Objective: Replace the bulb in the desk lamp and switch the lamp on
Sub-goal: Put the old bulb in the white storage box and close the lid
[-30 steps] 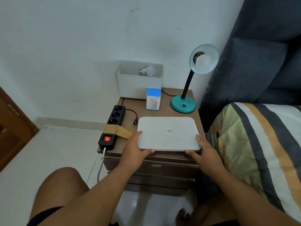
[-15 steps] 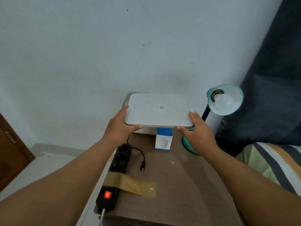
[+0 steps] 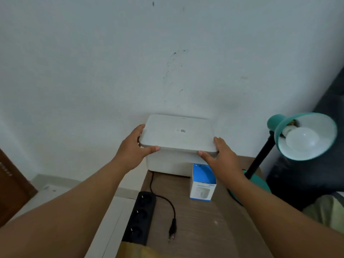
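Behind the wooden bedside table point(image 3: 214, 226) a pale wall rises, and against it stands the white box point(image 3: 167, 162), on which I hold the lid point(image 3: 178, 135): my left hand point(image 3: 134, 151) and right hand point(image 3: 221, 155) each pinch a front corner, thumb under, fingers on top. Right of the box the teal desk lamp point(image 3: 305, 136) hangs its bulb point(image 3: 302, 140) inside the shade. I think this bulb is light, smooth and fragile, so I should take it around its round glass, gently.
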